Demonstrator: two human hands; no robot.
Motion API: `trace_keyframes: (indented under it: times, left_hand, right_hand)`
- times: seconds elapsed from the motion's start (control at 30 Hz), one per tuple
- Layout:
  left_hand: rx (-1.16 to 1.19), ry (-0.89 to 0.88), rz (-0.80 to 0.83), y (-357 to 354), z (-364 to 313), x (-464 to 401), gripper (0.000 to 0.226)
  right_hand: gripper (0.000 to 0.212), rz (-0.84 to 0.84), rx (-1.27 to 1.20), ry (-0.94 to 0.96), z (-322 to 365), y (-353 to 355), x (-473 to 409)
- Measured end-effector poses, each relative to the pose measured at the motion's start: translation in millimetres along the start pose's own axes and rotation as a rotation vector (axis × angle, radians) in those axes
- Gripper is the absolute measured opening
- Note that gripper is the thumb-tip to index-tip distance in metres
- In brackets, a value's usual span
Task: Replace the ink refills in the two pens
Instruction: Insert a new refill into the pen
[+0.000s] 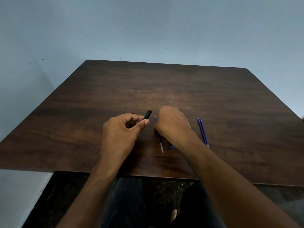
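My left hand point(122, 129) pinches a short black pen barrel piece point(147, 114) between thumb and fingers, its open end pointing up and to the right. My right hand point(172, 123) is curled knuckles-up over a blue ink refill point(160, 142) that lies on the table; the refill's tip shows beside the hand and its pale end sticks out below the wrist. Whether the fingers grip the refill is hidden. Two more blue refills point(203, 131) lie side by side to the right of that hand. A small blue part point(171, 146) peeks out under my right wrist.
The dark wooden table point(164, 86) stands against a pale blue wall. Its front edge runs just above my lap. A small dark object point(133, 113) shows behind my left fingers.
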State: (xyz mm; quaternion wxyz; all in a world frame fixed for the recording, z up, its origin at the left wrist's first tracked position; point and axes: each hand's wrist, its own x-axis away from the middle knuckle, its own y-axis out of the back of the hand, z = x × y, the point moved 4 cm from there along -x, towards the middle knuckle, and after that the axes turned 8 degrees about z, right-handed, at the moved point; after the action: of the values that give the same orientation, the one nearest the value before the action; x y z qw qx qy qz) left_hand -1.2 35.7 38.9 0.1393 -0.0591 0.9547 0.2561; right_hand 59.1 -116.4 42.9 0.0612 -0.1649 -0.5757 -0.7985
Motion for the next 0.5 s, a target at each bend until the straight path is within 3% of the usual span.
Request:
trace_keyframes:
  times: [0.27, 0.4, 0.5]
  left_hand:
    - [-0.006, 0.017, 0.009, 1, -1, -1, 0.017]
    - [-0.025, 0.023, 0.027, 0, 1, 0, 0.017]
    - [-0.032, 0.026, 0.054, -4, 0, 0, 0.020]
  right_hand:
    - [0.035, -0.014, -0.057, 0.048, -1, 4, 5]
    - [0.035, -0.029, -0.462, 0.111, -22, 21, 11]
    - [0.022, 0.008, -0.898, 0.199, -37, 29, 19]
